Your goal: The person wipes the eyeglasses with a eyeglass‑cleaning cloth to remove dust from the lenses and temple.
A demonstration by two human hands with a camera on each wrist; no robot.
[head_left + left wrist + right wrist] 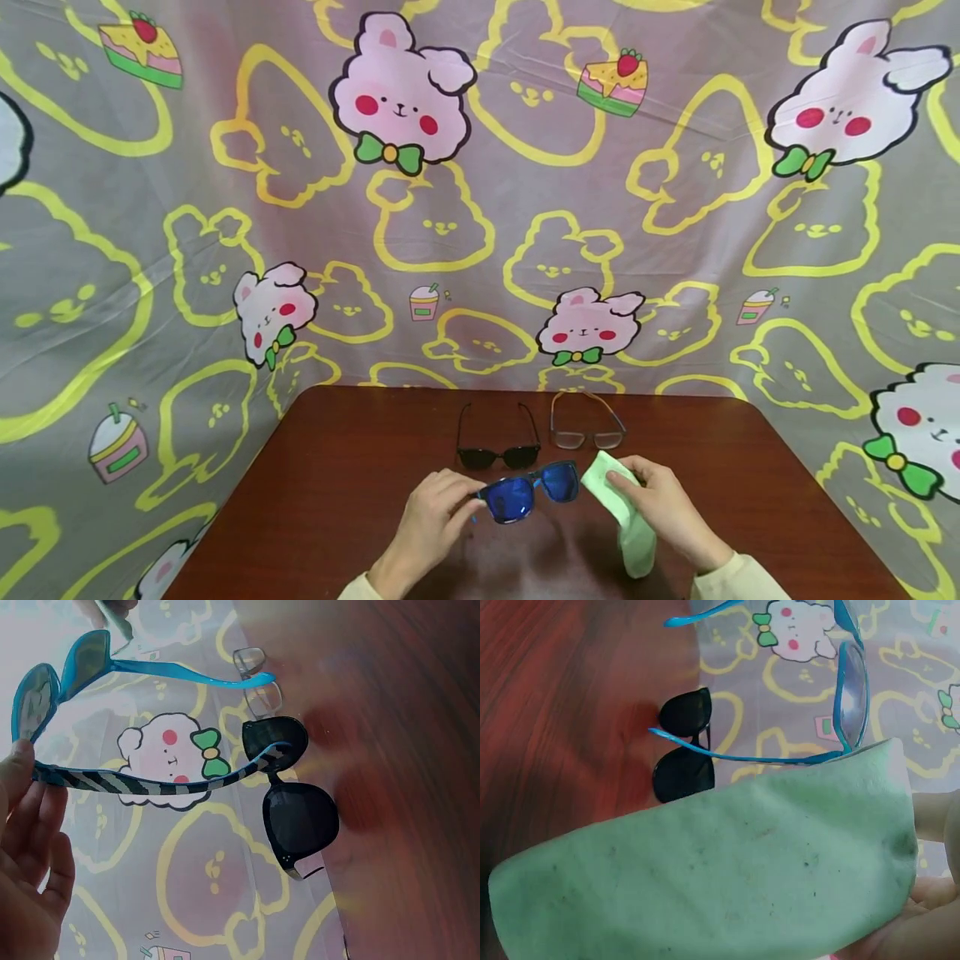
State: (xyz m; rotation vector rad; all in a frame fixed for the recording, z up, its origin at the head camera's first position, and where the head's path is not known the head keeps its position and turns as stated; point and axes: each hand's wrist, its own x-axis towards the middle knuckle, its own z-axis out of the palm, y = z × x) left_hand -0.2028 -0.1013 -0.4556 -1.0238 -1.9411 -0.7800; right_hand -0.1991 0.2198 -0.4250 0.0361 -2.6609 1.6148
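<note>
My left hand [427,523] pinches a pair of blue-lensed sunglasses [512,500] by one front corner, near the hinge. They are held above the table, both temples unfolded; the left wrist view shows a striped outer side on the near temple [150,783] and bright blue on the other. In my right hand [669,508] is a soft light green glasses pouch [705,877], gripped near one end with the thumb on top. Its upper end is close beside the sunglasses' far lens in the head view, and its rounded end hangs down. Whatever is inside the pouch is hidden.
Black sunglasses [474,459] lie on the brown table [360,450] behind the held pair, temples spread. To their right lie clear-lensed glasses [570,440], also unfolded. A patterned cloth curtain [480,233] surrounds the table's back and sides.
</note>
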